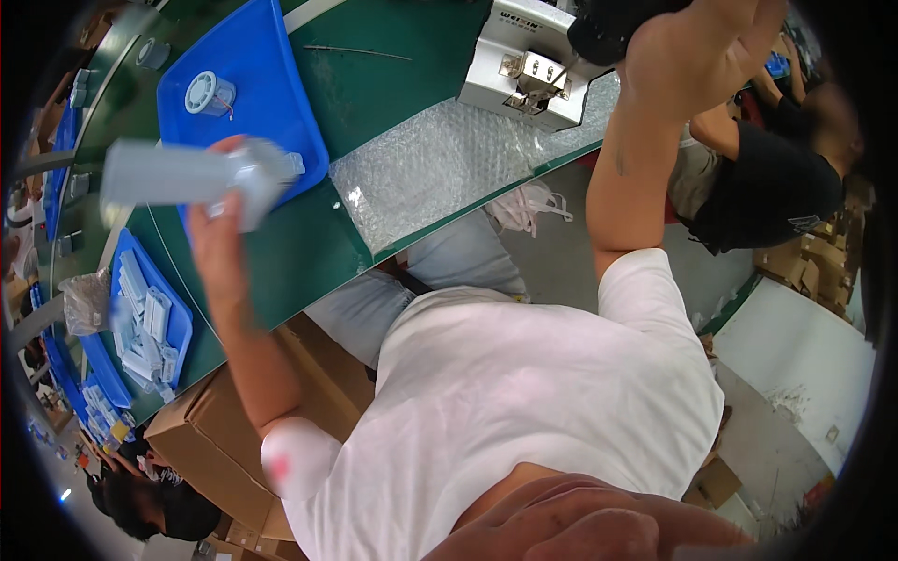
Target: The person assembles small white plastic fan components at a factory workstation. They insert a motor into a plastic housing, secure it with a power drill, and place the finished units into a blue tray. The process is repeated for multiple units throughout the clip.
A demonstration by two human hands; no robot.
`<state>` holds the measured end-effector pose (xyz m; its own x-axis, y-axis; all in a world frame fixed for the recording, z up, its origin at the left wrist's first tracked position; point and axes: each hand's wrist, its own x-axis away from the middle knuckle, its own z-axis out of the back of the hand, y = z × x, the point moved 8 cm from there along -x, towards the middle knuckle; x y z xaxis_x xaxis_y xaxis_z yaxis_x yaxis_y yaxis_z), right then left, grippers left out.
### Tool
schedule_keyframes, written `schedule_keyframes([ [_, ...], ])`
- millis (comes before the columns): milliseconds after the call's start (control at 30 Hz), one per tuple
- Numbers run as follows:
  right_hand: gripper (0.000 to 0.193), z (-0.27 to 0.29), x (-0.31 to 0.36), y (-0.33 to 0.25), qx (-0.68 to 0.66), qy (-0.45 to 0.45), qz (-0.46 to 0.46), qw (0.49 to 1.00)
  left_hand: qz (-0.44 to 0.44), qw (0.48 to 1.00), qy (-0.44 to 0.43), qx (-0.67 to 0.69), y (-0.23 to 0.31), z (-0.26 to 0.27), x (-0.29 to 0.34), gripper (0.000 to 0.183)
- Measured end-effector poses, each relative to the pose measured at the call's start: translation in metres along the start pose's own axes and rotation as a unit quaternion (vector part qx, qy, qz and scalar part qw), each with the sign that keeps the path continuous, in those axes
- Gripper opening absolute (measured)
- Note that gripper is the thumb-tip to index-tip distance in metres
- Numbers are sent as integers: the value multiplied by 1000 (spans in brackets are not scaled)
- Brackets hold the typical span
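Left hand (221,208) is pinching a pale plastic part (168,175), thumb on the near side, fingers on the far side, close to the wider rounded end. Long boxy end sticks out to the left, unsupported. Looks like the grip sits there because that end is bulkier and likely carries more weight. Part and hand are motion-blurred, so fine detail is lost. Part is up over the near end of the blue tray (267,51).

In the tray: round white piece (208,93) with thin reddish wires, probably put there so it can't roll off.

Right hand (690,51) is up at the black tool (606,33). Fingers run out the top of frame; can't tell if it's closed on the tool. Thin shaft points at the front of the metal box-shaped machine (519,70), which presumably stands on that side for easy reach.

Bubble wrap (421,168) lies along the tabletop (313,238) edge, likely as scratch padding. Second blue tray (184,329) at left holds a pile of pale parts (145,323), probably kept together within left reach.
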<state>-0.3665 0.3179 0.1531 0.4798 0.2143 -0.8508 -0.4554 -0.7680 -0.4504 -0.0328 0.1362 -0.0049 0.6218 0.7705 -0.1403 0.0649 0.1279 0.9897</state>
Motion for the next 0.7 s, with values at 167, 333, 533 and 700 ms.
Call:
schedule_keyframes([
  [167,66,-1,17,-16,-95,29,-212,972,5,983,-47,-178,-38,-112,-2,40],
  [333,64,-3,22,-17,-142,11,-189,972,-103,957,-48,-269,-35,-153,1,33],
  [533,63,-14,33,9,-119,21,-173,977,-159,976,-24,-147,-58,-156,7,35],
  [700,61,-20,39,19,-116,17,-174,978,-158,980,-24,-121,-58,-157,5,33],
])
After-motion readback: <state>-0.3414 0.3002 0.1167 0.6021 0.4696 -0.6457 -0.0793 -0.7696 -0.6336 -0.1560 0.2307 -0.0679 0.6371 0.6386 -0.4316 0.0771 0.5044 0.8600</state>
